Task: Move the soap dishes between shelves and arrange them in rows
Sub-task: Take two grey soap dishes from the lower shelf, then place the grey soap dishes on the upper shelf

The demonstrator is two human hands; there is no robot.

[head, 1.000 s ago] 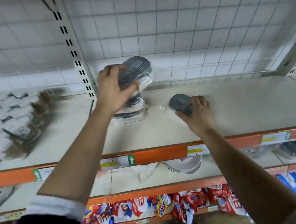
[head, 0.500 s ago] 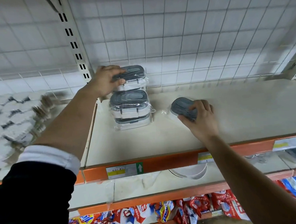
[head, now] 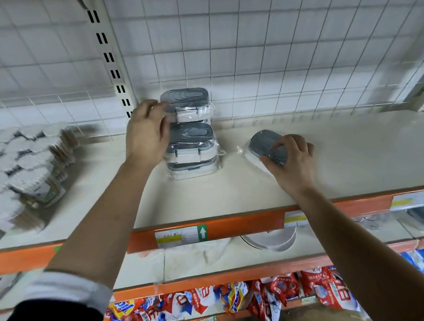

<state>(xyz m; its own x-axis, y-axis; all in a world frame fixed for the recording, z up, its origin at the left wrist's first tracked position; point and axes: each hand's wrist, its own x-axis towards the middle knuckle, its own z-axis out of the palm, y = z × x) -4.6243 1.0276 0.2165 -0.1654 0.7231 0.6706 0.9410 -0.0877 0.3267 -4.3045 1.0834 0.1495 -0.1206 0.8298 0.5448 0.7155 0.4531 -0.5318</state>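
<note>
**While the left hand lies against the pile, the right grips a lone soap dish**

Where the upper shelf (head: pixel 232 191) meets the wire grid (head: pixel 248 46) at its back, three wrapped soap dishes with grey lids sit together. The near dish (head: pixel 194 167) carries the middle dish (head: pixel 191 136) on top. The far dish (head: pixel 186 100) shows above them by the grid; I cannot tell whether it sits on the pile or behind it.

The left hand (head: pixel 148 132) has a slack grip. Its fingers are stretched out and lie along the left side of the pile, the fingertips (head: pixel 164 106) touching the far dish's lid. It holds nothing.

To the right, apart from the pile, the single soap dish (head: pixel 264 142) rests tilted on the same shelf in its clear wrap. The right hand (head: pixel 293 160) closes its grip on it, fingers curled over the grey lid and thumb at the near edge.

White packs (head: pixel 20 172), blurred, fill the shelf bay to the left. An orange edge strip (head: pixel 235 227) with a price label (head: pixel 181 236) runs along the shelf front. On the lower shelf (head: pixel 187 261) lie white bowls (head: pixel 273 243). Red bags (head: pixel 263 293) crowd the level under that.
</note>
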